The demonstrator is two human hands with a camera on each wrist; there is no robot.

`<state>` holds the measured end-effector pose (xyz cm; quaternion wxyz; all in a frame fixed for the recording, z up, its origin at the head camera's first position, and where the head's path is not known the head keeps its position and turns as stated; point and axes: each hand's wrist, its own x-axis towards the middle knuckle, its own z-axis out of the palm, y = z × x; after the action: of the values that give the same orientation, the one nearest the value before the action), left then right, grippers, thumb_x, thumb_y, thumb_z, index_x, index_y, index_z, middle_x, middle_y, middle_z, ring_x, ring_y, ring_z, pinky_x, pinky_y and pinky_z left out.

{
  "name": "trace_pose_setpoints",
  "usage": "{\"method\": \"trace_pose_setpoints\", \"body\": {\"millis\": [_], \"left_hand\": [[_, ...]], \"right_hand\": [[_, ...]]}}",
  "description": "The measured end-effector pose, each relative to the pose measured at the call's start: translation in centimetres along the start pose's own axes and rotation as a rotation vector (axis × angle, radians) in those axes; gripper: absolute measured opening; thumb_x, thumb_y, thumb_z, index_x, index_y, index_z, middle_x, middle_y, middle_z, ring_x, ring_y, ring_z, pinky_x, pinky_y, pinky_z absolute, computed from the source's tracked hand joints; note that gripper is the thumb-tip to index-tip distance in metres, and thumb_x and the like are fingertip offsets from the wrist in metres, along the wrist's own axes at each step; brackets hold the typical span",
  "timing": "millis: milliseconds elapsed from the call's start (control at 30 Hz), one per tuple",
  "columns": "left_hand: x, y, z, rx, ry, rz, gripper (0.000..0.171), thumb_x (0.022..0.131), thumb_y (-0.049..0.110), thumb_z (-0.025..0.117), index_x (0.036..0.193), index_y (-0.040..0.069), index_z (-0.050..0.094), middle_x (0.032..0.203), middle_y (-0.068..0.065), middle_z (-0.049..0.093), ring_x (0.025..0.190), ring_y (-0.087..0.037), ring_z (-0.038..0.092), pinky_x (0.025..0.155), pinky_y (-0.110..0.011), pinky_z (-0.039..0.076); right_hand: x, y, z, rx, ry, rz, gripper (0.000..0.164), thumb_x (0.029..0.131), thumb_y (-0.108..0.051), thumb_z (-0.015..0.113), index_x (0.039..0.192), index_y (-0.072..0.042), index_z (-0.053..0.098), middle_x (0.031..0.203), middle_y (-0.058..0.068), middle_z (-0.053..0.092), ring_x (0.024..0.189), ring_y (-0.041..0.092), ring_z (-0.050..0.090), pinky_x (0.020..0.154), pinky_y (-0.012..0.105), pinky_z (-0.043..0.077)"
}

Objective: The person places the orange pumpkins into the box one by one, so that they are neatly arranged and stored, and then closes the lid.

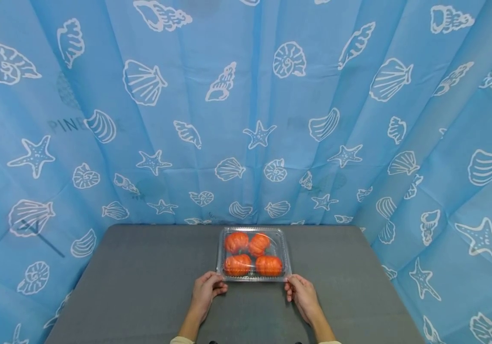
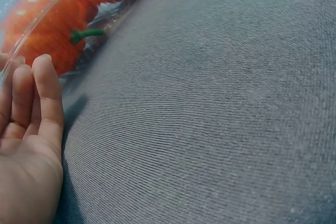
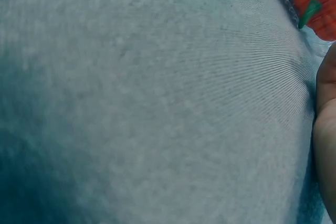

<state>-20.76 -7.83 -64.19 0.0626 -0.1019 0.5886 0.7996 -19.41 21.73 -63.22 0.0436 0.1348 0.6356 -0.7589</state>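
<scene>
A clear plastic container (image 1: 254, 279) with a ribbed rim lies near the table's far edge, its lid down. Inside it are several small orange pumpkins (image 1: 269, 265), two rows of them; green stems show in both wrist views. At the container's near left corner, my left hand (image 1: 204, 292) pinches the rim with its fingertips. My right hand (image 1: 304, 295) pinches the near right corner the same way. The left wrist view shows the left hand's curved fingers (image 2: 50, 85) beside the container. Only a sliver of the right hand (image 3: 326, 124) appears in the right wrist view; its fingertips are hidden there.
The container rests on a table (image 1: 155, 267) covered in grey cloth. Blue curtains (image 1: 237, 119) printed with white shells and starfish hang behind the table and along both sides.
</scene>
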Motion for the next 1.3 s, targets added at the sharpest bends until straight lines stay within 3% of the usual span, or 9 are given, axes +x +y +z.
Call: {"method": "trace_pose_setpoints", "body": {"millis": [167,333,667,833,1067,1300], "left_hand": [[-0.1,0.0,-0.1,0.001,-0.024,0.004,0.011,0.091,0.001,0.058,0.082,0.003,0.063,0.067,0.002,0.062,0.067,-0.01,0.067,0.064,-0.024,0.059],[0.0,0.2,0.0,0.016,-0.027,-0.033,0.014,0.093,0.003,0.057,0.08,0.004,0.063,0.065,0.003,0.061,0.064,-0.008,0.066,0.062,-0.022,0.057],[0.2,1.0,-0.3,0.086,-0.062,-0.093,0.016,0.095,0.014,0.06,0.085,0.004,0.067,0.066,0.006,0.062,0.066,-0.01,0.068,0.062,-0.023,0.055],[0.4,1.2,0.0,0.145,-0.044,-0.096,0.018,0.096,0.018,0.059,0.092,0.001,0.065,0.07,0.005,0.061,0.065,-0.009,0.068,0.06,-0.022,0.056],[0.6,2.0,0.4,0.38,-0.035,0.003,0.025,0.096,0.017,0.059,0.097,-0.007,0.064,0.071,0.002,0.06,0.059,-0.008,0.062,0.053,-0.022,0.053],[0.3,4.6,-0.5,0.804,-0.033,0.155,0.022,0.1,0.028,0.062,0.095,0.007,0.066,0.081,-0.004,0.064,0.069,-0.013,0.057,0.061,-0.028,0.045]], "right_hand": [[-0.1,0.1,-0.1,0.009,0.005,-0.004,0.019,0.099,-0.012,0.057,0.094,0.005,0.062,0.072,0.002,0.058,0.059,0.01,0.051,0.051,0.025,0.048],[0.1,0.0,0.0,0.01,0.018,0.003,0.019,0.1,-0.013,0.057,0.094,0.004,0.062,0.073,0.002,0.059,0.06,0.011,0.051,0.052,0.025,0.049],[0.8,-0.4,0.7,-0.044,0.029,-0.02,0.019,0.099,-0.01,0.054,0.088,0.004,0.062,0.067,-0.003,0.05,0.054,0.007,0.044,0.051,0.022,0.045],[0.8,-0.9,1.0,-0.12,0.045,-0.03,0.023,0.102,-0.015,0.054,0.092,0.004,0.062,0.068,-0.004,0.05,0.054,0.007,0.047,0.05,0.023,0.048],[0.5,-2.2,1.1,-0.356,0.1,-0.062,0.031,0.103,-0.018,0.054,0.102,0.011,0.064,0.069,0.0,0.057,0.056,0.01,0.054,0.051,0.025,0.051],[0.9,-3.7,0.3,-0.569,0.066,-0.108,0.024,0.101,-0.017,0.059,0.111,0.004,0.065,0.088,0.015,0.068,0.068,0.019,0.061,0.054,0.029,0.053]]}}
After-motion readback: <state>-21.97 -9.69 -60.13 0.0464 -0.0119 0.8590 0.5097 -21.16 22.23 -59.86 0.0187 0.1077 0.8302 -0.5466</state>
